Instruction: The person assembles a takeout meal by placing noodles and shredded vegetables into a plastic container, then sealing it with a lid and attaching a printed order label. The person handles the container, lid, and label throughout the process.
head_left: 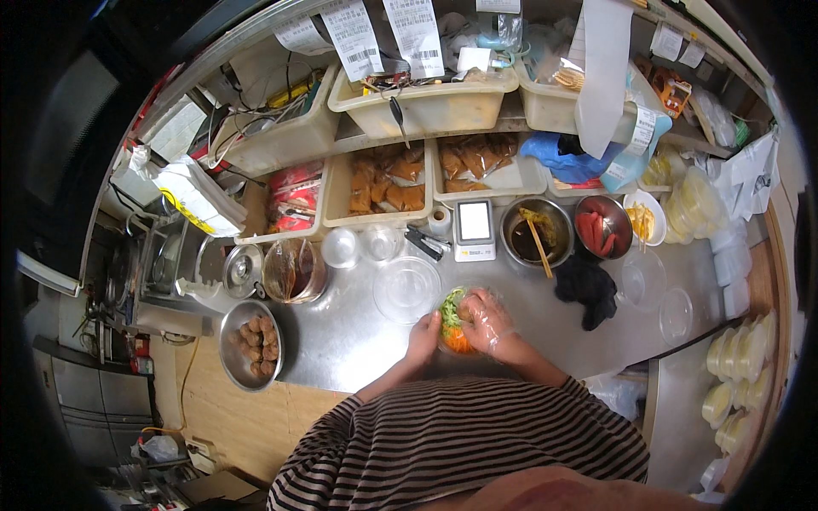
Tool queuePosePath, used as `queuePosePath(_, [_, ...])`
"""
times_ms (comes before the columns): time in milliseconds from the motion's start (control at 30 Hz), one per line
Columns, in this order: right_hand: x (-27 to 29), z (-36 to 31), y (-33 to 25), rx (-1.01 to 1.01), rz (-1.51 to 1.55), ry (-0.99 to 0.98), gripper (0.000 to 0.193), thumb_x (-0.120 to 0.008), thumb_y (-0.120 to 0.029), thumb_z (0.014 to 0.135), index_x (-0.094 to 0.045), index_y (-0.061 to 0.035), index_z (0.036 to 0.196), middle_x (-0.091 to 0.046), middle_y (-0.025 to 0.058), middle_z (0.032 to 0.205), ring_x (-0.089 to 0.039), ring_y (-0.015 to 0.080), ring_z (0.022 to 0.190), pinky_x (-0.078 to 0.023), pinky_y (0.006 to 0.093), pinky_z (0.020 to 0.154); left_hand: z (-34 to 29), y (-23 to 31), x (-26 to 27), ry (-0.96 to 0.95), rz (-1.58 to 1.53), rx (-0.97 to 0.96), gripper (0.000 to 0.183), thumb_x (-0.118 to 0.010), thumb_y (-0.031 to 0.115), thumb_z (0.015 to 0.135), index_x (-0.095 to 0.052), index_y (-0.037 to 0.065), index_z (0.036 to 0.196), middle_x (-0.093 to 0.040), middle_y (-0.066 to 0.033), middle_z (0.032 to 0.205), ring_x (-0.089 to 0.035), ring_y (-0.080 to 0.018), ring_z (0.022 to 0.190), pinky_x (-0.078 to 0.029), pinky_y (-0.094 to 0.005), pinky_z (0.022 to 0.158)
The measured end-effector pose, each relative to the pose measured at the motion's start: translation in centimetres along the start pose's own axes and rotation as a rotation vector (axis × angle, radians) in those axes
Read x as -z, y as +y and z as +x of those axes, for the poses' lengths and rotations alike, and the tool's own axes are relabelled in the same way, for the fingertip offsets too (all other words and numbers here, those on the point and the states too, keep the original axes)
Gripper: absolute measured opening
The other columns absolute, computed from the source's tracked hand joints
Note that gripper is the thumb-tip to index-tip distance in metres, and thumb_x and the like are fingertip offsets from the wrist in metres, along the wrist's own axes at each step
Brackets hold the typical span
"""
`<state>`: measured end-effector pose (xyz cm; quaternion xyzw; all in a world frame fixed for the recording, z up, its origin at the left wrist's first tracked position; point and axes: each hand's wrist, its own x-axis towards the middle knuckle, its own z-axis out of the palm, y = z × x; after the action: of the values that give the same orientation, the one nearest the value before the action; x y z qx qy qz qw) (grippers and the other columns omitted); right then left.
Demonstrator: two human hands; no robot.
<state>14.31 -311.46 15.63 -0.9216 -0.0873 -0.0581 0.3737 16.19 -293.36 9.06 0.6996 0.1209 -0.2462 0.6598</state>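
A clear plastic bowl [454,319] with green leaves and orange shreds stands on the steel counter [349,341] right in front of me. My left hand [423,334] rests against the bowl's left side. My right hand [486,322], in a thin clear plastic glove, lies over the food on the bowl's right, its fingers bent down onto it. An empty clear bowl [406,289] sits just left of and behind the salad bowl.
A metal bowl of brown balls [252,343] sits at the counter's left edge. Behind are a jar of dark sauce [294,271], small scale [474,230], sauce bowl with a wooden stick [536,232], bowl of red strips [601,226], black cloth [586,289], bins of packets, stacked lidded containers [740,358] at right.
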Motion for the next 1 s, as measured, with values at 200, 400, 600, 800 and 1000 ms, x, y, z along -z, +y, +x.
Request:
queuePosePath(200, [-1.6, -0.1, 1.2, -0.002, -0.117, -0.121, 0.037, -0.060, -0.016, 0.078, -0.053, -0.0089, 0.114, -0.050, 0.0162, 0.128, -0.051, 0.0368, 0.112, -0.039, 0.0475, 0.095, -0.6, 0.1, 0.3, 0.019, -0.017, -0.101, 0.051, -0.048, 0.039, 0.097, -0.058, -0.008, 0.113, -0.064, -0.0116, 0.101, -0.057, -0.0161, 0.092, -0.046, -0.0295, 0.083])
queuePosePath(400, [-3.6, 0.2, 2.2, 0.122, -0.169, -0.156, 0.041, -0.059, -0.018, 0.081, -0.052, -0.0082, 0.120, -0.049, 0.0158, 0.133, -0.048, 0.0354, 0.119, -0.036, 0.0472, 0.102, 0.1, -1.3, 1.0, 0.024, -0.067, -0.021, 0.050, -0.046, 0.039, 0.098, -0.056, -0.008, 0.114, -0.063, -0.0114, 0.100, -0.057, -0.0167, 0.091, -0.047, -0.0295, 0.081])
queuePosePath(600, [-3.5, 0.7, 0.9, 0.176, -0.156, -0.380, 0.049, -0.051, -0.024, 0.089, -0.043, -0.0093, 0.135, -0.037, 0.0127, 0.144, -0.035, 0.0330, 0.132, -0.025, 0.0453, 0.110, 0.4, -1.6, 1.6, 0.055, -0.065, -0.048, 0.048, -0.038, 0.036, 0.101, -0.059, -0.008, 0.105, -0.063, -0.0134, 0.095, -0.053, -0.0186, 0.087, -0.044, -0.0330, 0.081])
queuePosePath(800, [-4.2, 0.5, -0.3, 0.226, -0.339, -0.282, 0.052, -0.051, -0.029, 0.090, -0.041, -0.0107, 0.137, -0.034, 0.0114, 0.147, -0.029, 0.0291, 0.137, -0.018, 0.0489, 0.112, 0.2, -1.6, 1.9, 0.095, 0.051, -0.082, 0.050, -0.035, 0.036, 0.101, -0.060, -0.007, 0.101, -0.062, -0.0144, 0.091, -0.052, -0.0189, 0.084, -0.044, -0.0337, 0.079])
queuePosePath(1000, [-4.6, 0.6, -0.6, 0.209, -0.245, -0.254, 0.050, -0.053, -0.028, 0.087, -0.046, -0.0134, 0.134, -0.041, 0.0112, 0.140, -0.032, 0.0291, 0.134, -0.018, 0.0490, 0.112, 0.3, -2.3, 2.1, 0.104, 0.064, -0.156, 0.048, -0.036, 0.035, 0.101, -0.061, -0.006, 0.101, -0.063, -0.0127, 0.086, -0.055, -0.0186, 0.077, -0.046, -0.0342, 0.073])
